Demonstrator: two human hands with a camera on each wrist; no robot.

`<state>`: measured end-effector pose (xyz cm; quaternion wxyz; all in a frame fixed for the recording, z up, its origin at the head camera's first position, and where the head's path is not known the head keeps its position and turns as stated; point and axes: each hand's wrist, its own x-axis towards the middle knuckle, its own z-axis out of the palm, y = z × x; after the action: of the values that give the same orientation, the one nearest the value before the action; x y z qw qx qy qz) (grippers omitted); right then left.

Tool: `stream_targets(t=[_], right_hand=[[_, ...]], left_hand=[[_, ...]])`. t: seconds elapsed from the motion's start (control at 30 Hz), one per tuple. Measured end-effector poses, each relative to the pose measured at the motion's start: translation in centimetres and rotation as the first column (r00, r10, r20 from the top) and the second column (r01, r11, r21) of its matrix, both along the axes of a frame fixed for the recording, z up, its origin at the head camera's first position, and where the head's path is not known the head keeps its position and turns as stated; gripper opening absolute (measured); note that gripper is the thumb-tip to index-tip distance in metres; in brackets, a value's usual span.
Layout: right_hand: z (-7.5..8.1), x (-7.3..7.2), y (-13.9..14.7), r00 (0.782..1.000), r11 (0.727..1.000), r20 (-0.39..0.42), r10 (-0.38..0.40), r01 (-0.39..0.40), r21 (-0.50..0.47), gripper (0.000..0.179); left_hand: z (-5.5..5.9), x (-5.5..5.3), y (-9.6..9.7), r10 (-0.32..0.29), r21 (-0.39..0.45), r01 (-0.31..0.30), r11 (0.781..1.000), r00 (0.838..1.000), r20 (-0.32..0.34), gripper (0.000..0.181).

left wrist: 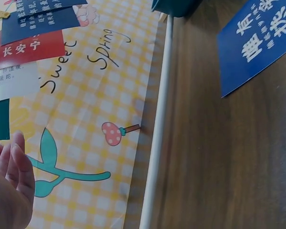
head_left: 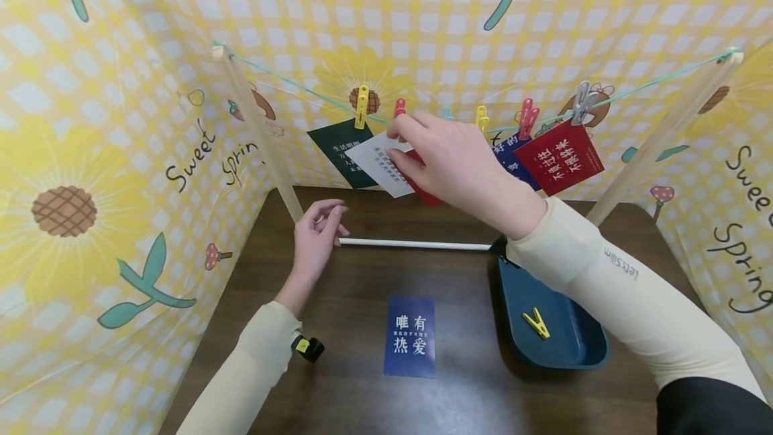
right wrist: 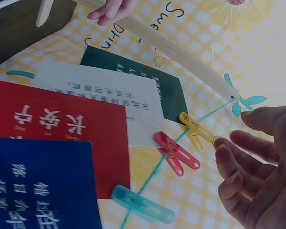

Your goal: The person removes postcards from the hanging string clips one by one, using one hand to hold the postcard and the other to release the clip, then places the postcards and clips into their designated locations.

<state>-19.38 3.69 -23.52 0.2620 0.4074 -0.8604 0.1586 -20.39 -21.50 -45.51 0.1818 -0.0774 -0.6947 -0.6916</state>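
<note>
My right hand hovers in front of the line, fingers loosely bent and holding nothing. In the right wrist view its fingertips show right by the yellow clothespin, with the red clothespin and teal clothespin further along. These pegs hang a dark green card, a white card and a red card, partly hidden by the hand in the head view. Near the foot of the left wooden post, my left hand is raised with relaxed, slightly bent fingers and nothing in them.
Further right on the green string hang a blue card and another red card. On the wooden table lies a blue card. A dark blue tray holds a yellow clothespin. A white rod runs behind.
</note>
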Motion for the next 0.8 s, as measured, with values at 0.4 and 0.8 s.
stream_targets(t=[0.4,0.8], right_hand=[[3.2,-2.4,-0.6,0.998,0.999,0.054,-0.037,0.037,0.006,0.024],[5.0,-5.7,-2.1,0.971,0.998,0.236,-0.047,0.034,0.058,0.035]], left_hand=[[1.7,-1.6,-0.2,0.037,0.111,-0.038,0.993,0.999,0.018,0.028],[2.8,-3.0,-0.4,0.031,0.114,-0.035,0.993,0.999,0.037,0.04]])
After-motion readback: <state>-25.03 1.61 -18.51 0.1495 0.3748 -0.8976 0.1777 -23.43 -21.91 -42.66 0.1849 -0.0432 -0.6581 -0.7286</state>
